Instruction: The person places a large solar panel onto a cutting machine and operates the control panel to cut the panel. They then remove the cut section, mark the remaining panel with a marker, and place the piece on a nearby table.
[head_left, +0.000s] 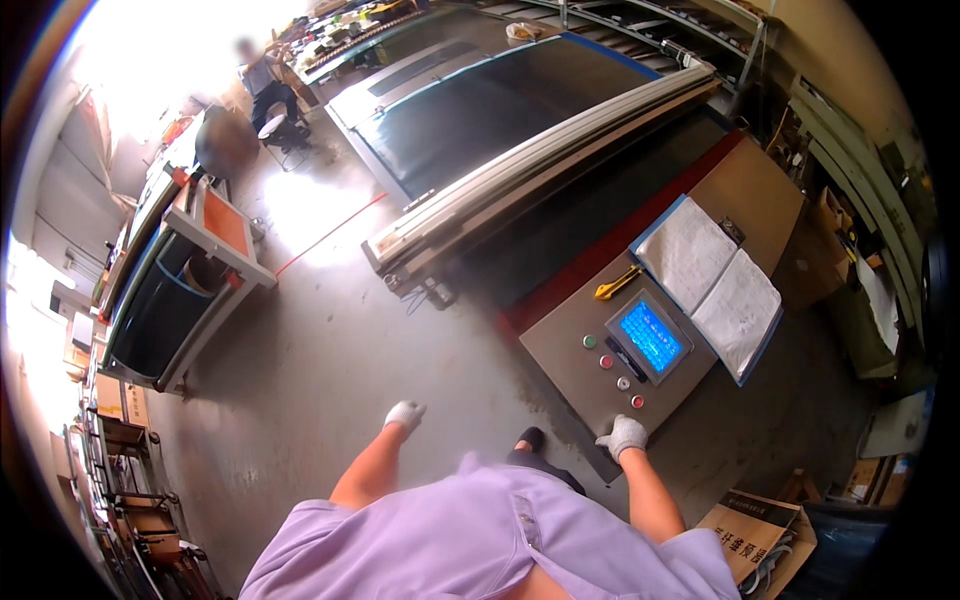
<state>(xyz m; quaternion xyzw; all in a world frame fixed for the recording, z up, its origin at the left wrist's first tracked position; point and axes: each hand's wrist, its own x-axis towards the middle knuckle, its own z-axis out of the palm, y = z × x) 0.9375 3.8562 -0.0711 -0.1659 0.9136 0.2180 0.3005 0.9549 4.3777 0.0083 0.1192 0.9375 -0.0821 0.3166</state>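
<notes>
Fingers of the right hand (pixel 625 435), in a pale knit glove, are on the near corner of the control console (pixel 558 345), just beside the lowest red button (pixel 638 402); can't tell if they're clamped on the edge or only resting. Left hand (pixel 404 415), same glove, hangs over the floor (pixel 320 400), well apart from the console; fingers look slightly bent, can't tell if apart or together. Console sits ahead and to the right of the person. Along its near edge, a button row: green button (pixel 589 342) at the left end, then red, pale, red. Lit blue screen (pixel 650 337) behind them, yellow cutter (pixel 618 283) beyond it toward the left edge. Open folder (pixel 700 285) with papers lies along the right edge, overhanging it. Cardboard box (pixel 745 525) near the right forearm.
</notes>
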